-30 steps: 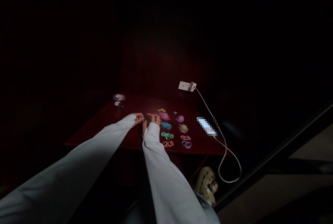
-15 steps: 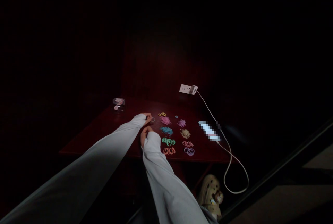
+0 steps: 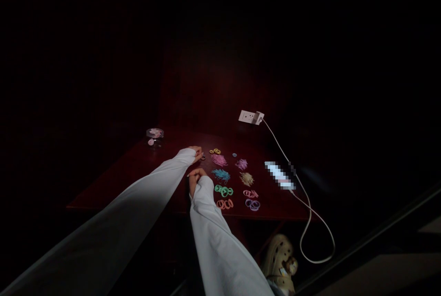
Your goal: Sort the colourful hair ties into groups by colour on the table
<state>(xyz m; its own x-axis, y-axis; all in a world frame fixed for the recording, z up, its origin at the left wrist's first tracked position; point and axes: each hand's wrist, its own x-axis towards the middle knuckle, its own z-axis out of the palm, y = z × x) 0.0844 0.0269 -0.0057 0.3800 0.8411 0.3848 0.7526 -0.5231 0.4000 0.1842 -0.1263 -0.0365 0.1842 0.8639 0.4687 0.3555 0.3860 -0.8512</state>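
On the dark red table, my left hand (image 3: 197, 153) is bent with its fingers closed together at a small dull hair tie (image 3: 203, 157). My right hand (image 3: 197, 179) is nearer to me, its fingers curled in; what it may hold is hidden. To the right of the hands lie sorted groups: yellow hair ties (image 3: 215, 151), a pile of thin pink bands (image 3: 219, 160), thin blue bands (image 3: 221, 175), green hair ties (image 3: 224, 191) and orange hair ties (image 3: 225, 204).
Farther right are purple bands (image 3: 241, 164), beige bands (image 3: 247, 178), pink hair ties (image 3: 250, 193) and violet hair ties (image 3: 252, 204). A blurred phone (image 3: 279, 175) trails a white cable (image 3: 305, 190). A clear round container (image 3: 155, 133) stands at left. Below is a beige clog (image 3: 277, 259).
My left hand has risen slightly at the small hair tie, which looks darker now. My right hand's fingers have shifted a little. The view has tilted slightly.
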